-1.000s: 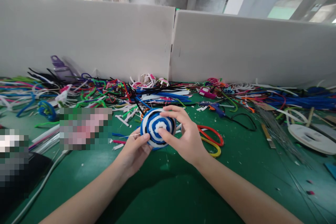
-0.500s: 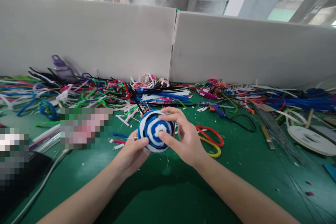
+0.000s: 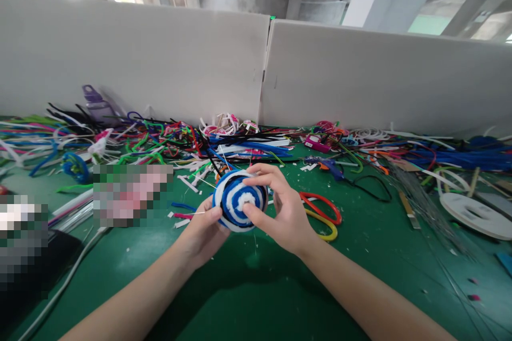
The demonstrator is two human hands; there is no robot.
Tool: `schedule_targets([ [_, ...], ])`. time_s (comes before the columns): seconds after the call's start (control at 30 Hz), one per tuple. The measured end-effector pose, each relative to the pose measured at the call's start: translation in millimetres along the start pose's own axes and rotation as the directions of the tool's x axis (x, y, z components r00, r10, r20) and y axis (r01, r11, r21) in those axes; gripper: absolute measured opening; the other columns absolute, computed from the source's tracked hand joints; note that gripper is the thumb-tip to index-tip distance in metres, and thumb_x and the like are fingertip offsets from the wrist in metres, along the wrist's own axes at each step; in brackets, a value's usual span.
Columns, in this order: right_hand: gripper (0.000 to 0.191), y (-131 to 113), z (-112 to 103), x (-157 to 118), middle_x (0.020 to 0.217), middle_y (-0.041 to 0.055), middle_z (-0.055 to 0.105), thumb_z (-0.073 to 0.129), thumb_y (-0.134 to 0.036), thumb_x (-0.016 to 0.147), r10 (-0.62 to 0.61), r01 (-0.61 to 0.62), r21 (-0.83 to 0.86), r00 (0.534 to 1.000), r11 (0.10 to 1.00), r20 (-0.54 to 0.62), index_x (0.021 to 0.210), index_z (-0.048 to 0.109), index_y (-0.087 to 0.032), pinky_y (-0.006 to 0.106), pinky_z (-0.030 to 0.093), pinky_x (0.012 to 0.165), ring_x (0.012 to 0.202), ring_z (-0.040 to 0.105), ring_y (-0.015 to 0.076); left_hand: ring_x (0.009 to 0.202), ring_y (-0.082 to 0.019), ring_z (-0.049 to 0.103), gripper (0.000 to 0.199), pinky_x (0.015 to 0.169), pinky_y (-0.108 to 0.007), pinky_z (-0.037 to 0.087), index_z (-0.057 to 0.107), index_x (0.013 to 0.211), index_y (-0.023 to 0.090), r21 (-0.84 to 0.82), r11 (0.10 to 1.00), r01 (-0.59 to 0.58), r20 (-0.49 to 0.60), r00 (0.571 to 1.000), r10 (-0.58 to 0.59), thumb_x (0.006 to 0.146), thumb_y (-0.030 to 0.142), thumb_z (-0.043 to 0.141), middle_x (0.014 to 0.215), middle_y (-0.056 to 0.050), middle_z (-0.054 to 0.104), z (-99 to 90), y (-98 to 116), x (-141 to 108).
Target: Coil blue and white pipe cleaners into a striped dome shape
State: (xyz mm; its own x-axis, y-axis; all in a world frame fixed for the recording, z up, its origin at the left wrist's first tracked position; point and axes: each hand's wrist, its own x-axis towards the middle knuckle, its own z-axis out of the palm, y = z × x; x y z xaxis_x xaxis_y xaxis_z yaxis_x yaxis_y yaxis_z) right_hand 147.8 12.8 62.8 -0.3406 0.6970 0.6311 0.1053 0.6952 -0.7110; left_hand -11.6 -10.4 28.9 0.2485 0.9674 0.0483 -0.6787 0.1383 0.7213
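A round coil of blue and white fuzzy pipe cleaners (image 3: 236, 200) is held up just above the green table (image 3: 248, 298). My left hand (image 3: 204, 232) grips its lower left edge, thumb on the rim. My right hand (image 3: 282, 210) holds the right side, index finger curled over the top and thumb pressing near the white centre. Thin white strands stick out from the coil's edges.
A heap of coloured pipe cleaners and plastic strips (image 3: 168, 141) runs along the white partition (image 3: 160, 58). Red and yellow loops (image 3: 326, 216) lie right of my hands. A blue glue gun (image 3: 326, 164), a white reel (image 3: 476, 216) and a purple bottle (image 3: 96, 104) lie farther off.
The coil has been turned slightly between my fingers and tipped; my right thumb shifted near its centre. Both hands stay in the same place.
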Motion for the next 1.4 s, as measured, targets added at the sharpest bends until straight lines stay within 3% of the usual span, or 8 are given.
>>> schedule_targets([
  [0.23,0.027,2.7,1.3,-1.1,0.117,0.0052,0.049,0.063,-0.024,0.076,0.025,-0.026,0.018,1.000,1.000,0.016,0.102,0.056,-0.027,0.044,0.043,0.097,0.115,0.048,0.0223,0.096,-0.029,0.065,0.034,0.090,-0.040,0.048,0.067,0.093,0.016,0.015,0.999,0.032,-0.058,0.998,-0.031,0.063,0.027,0.076,0.083,-0.007,0.074,-1.4,-2.5,-0.7],
  [0.43,0.026,3.1,1.9,-1.7,0.118,0.0056,0.047,0.063,-0.025,0.077,0.045,-0.051,0.101,0.997,0.994,0.061,0.102,0.055,-0.026,0.041,0.042,0.097,0.118,0.046,0.0219,0.090,-0.028,0.067,0.049,0.086,-0.040,0.049,0.064,0.104,0.018,0.020,0.999,0.044,-0.079,0.996,-0.042,0.058,0.029,0.079,0.081,-0.006,0.074,0.3,-1.9,-1.9],
  [0.6,0.025,2.9,2.0,-1.4,0.119,0.0056,0.046,0.064,-0.024,0.077,0.060,-0.074,0.171,0.994,0.983,0.086,0.101,0.055,-0.025,0.041,0.040,0.098,0.118,0.046,0.0218,0.087,-0.027,0.067,0.057,0.083,-0.039,0.051,0.062,0.110,0.018,0.031,0.998,0.058,-0.063,0.996,-0.056,0.057,0.031,0.080,0.082,-0.005,0.074,2.5,-0.5,-4.1],
  [1.13,0.025,4.8,5.4,-2.2,0.117,0.0050,0.046,0.064,-0.025,0.076,0.093,-0.121,0.280,0.989,0.952,0.112,0.100,0.056,-0.027,0.041,0.043,0.092,0.116,0.046,0.0222,0.074,-0.021,0.069,0.053,0.071,-0.029,0.054,0.062,0.112,0.020,-0.023,0.998,0.060,0.026,0.998,-0.060,0.062,0.027,0.076,0.078,-0.002,0.073,-2.1,-2.3,-7.1],
  [1.4,0.025,4.1,4.9,-2.6,0.117,0.0052,0.045,0.065,-0.025,0.077,0.089,-0.124,0.297,0.988,0.947,0.129,0.100,0.056,-0.027,0.039,0.043,0.091,0.117,0.045,0.0220,0.072,-0.019,0.069,0.061,0.068,-0.027,0.054,0.057,0.119,0.022,-0.031,0.998,0.058,0.032,0.998,-0.057,0.061,0.028,0.077,0.078,-0.001,0.073,-1.7,-2.2,-7.0],
])
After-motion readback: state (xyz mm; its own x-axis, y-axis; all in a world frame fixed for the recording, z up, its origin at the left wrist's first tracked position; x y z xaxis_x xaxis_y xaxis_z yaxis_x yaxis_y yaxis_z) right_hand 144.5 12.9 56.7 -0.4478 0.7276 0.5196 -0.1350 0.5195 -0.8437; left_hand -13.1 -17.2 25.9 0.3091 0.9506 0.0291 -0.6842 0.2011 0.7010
